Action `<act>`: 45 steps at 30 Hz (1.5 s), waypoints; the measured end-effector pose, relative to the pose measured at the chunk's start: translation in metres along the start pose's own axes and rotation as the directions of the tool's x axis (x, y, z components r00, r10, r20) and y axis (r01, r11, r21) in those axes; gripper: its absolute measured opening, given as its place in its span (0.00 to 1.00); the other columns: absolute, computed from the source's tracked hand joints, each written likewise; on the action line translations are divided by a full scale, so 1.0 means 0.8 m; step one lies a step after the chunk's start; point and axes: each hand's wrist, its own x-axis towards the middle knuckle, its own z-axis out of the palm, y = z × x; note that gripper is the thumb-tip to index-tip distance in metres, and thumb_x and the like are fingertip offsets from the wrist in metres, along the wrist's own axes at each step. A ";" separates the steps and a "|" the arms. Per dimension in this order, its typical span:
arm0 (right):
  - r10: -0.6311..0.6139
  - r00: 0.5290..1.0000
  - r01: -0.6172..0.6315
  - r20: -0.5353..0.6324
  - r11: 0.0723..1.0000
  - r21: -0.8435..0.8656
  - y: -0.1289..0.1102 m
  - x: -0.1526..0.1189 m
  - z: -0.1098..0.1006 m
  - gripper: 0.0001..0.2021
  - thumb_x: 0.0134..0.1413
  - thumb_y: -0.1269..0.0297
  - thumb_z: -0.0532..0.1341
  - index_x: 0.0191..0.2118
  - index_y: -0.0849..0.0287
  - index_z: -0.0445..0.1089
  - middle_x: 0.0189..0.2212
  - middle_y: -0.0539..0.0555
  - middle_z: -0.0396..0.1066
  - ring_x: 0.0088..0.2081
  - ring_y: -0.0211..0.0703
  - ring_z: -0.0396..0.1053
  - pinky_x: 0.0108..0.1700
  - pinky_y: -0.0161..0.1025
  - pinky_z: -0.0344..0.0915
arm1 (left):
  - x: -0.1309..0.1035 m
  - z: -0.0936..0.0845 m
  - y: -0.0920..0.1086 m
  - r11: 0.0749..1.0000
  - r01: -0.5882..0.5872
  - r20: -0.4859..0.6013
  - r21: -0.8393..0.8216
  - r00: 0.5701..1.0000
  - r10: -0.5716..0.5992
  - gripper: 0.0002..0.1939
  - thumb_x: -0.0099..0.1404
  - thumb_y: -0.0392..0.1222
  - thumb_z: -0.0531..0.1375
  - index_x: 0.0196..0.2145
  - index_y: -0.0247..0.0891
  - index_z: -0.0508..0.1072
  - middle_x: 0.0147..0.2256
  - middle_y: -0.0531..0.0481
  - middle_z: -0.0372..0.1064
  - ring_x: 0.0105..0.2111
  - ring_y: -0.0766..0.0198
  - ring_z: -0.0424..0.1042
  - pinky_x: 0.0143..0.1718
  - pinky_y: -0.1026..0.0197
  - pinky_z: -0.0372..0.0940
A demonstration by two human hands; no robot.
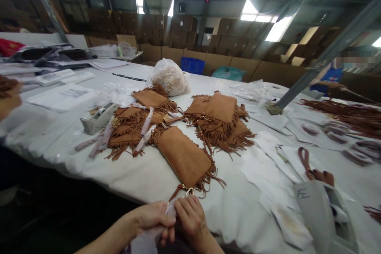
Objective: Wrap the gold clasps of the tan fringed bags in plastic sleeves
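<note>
At the table's front edge, my left hand (157,219) is closed on a strip of whitish plastic wrap (145,242). My right hand (192,216) is pressed against it, fingers closed round the wrap's upper end, just below a metal clasp (189,192). The strap inside is mostly hidden. That clasp joins a brown fringed pouch (184,156), lying flat with its zipper side to the left. Behind it on the left is a heap of fringed pouches (127,127), several with wrapped straps (145,139). A second stack of pouches (222,109) lies at right.
Tape dispensers stand at left (99,118) and front right (324,214), the latter near a brown strap loop (305,160). A stuffed plastic bag (169,77) sits behind the pouches. A metal post (321,63) rises at right. Another person's hand (10,101) shows at the left edge.
</note>
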 end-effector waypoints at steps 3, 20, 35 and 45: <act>0.046 0.998 -0.051 0.053 0.993 0.102 0.010 0.001 0.005 0.13 0.60 0.71 0.51 0.49 0.59 0.67 0.41 0.59 0.72 0.42 0.46 0.69 0.45 0.45 0.66 | -0.028 -0.015 -0.015 0.977 -0.065 -0.212 0.205 0.971 0.109 0.15 0.55 0.50 0.63 0.30 0.33 0.77 0.16 0.52 0.67 0.11 0.70 0.57 0.13 0.68 0.50; 0.174 0.983 -0.177 0.064 0.983 0.047 0.056 0.002 0.013 0.13 0.61 0.64 0.55 0.49 0.57 0.70 0.47 0.62 0.66 0.46 0.50 0.64 0.47 0.47 0.63 | -0.041 -0.003 -0.074 0.808 -0.092 -0.448 0.582 0.793 0.413 0.25 0.68 0.55 0.46 0.29 0.33 0.72 0.24 0.51 0.66 0.25 0.64 0.66 0.28 0.66 0.57; 0.253 0.935 -0.320 0.247 0.903 0.288 0.026 0.003 0.017 0.10 0.63 0.71 0.49 0.38 0.60 0.67 0.32 0.56 0.66 0.35 0.43 0.63 0.36 0.38 0.60 | -0.039 0.003 -0.050 0.639 -0.008 -0.429 0.769 0.735 0.525 0.22 0.68 0.51 0.47 0.32 0.36 0.74 0.26 0.53 0.67 0.28 0.64 0.63 0.29 0.67 0.56; 0.390 0.800 -0.599 0.456 0.569 0.564 0.040 0.032 -0.022 0.11 0.62 0.64 0.51 0.31 0.57 0.66 0.27 0.51 0.68 0.30 0.39 0.66 0.34 0.34 0.60 | -0.022 -0.010 -0.019 0.848 -0.186 -0.262 0.496 0.899 0.350 0.23 0.65 0.55 0.50 0.29 0.31 0.73 0.25 0.51 0.64 0.25 0.66 0.60 0.27 0.66 0.54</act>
